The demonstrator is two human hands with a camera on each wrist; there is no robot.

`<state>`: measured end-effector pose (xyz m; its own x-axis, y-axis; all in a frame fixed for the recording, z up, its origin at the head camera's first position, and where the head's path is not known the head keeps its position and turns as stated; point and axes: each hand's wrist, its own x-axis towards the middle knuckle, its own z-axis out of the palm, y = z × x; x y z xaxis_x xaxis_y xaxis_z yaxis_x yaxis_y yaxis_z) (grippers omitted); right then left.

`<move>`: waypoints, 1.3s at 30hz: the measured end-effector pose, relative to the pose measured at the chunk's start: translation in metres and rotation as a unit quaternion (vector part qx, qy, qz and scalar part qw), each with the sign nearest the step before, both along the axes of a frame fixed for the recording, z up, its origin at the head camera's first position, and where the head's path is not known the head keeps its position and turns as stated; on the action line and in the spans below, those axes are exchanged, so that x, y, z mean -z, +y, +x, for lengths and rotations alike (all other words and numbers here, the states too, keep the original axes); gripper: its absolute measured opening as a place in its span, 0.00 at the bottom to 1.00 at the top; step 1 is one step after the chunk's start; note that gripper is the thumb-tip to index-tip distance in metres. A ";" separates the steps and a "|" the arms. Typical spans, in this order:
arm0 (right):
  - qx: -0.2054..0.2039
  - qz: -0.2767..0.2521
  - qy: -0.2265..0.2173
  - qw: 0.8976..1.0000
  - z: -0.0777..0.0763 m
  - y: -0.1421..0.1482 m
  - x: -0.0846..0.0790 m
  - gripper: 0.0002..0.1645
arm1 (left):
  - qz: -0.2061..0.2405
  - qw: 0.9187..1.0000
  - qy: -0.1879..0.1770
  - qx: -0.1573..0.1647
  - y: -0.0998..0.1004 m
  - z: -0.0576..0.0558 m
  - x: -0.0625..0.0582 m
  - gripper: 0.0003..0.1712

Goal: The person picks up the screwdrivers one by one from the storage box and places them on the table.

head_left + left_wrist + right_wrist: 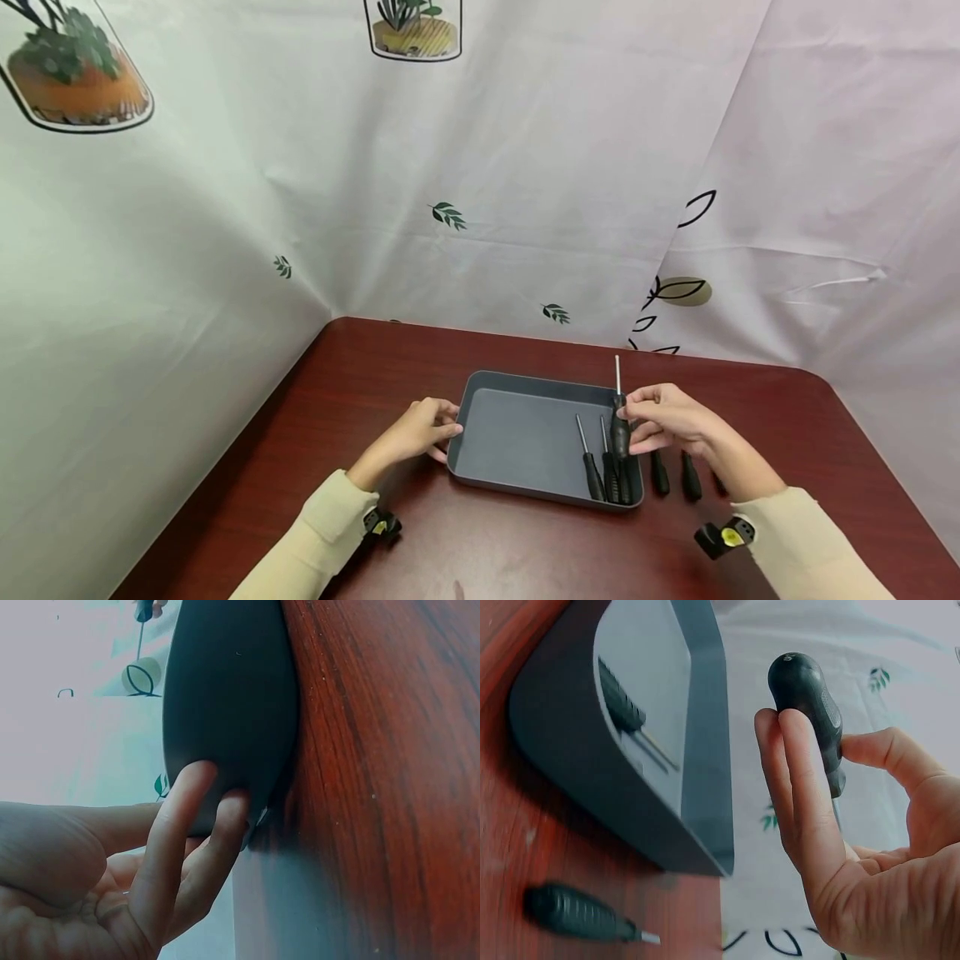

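Observation:
A dark grey rectangular tray (517,433) lies on the table. My left hand (423,427) holds its left side, with the thumb at the rim and fingers against the outer wall (232,697). Over the tray's right side, my right hand (667,419) pinches a black-handled screwdriver (806,690) by its handle between thumb and fingers. Its metal shaft points toward the back wall in the head view. Below it, several black screwdrivers (592,477) lie side by side in the right end of the tray, partly hidden by the held one.
Right of the tray, more black screwdrivers (691,478) lie on the reddish-brown table (390,367); the right forearm partly covers one. A white printed cloth (510,167) hangs behind and beside the table. Each wrist wears a small black camera (382,523).

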<state>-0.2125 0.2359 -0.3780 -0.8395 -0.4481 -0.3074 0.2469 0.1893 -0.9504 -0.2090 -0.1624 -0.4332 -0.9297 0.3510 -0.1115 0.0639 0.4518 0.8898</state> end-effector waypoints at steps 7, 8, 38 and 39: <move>-0.001 0.009 0.010 1.000 0.002 0.026 0.000 0.14 | 0.002 1.000 0.000 0.003 -0.001 0.000 0.001 0.20; 0.000 0.011 0.009 1.000 0.003 0.031 -0.001 0.14 | 0.002 1.000 0.000 0.003 -0.001 0.000 0.001 0.20; -0.009 0.017 -0.036 0.999 0.015 0.162 0.023 0.11 | 0.006 1.000 -0.008 0.008 -0.001 0.004 0.004 0.20; -0.006 0.025 -0.040 0.999 0.015 0.165 0.024 0.11 | 0.006 1.000 -0.007 0.007 -0.001 0.004 0.004 0.20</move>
<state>-0.1977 0.4008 -0.4017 -0.8055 -0.4408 -0.3960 0.3197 0.2395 -0.9168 -0.2050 -0.1633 -0.4372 -0.9229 0.3655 -0.1212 0.0570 0.4409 0.8958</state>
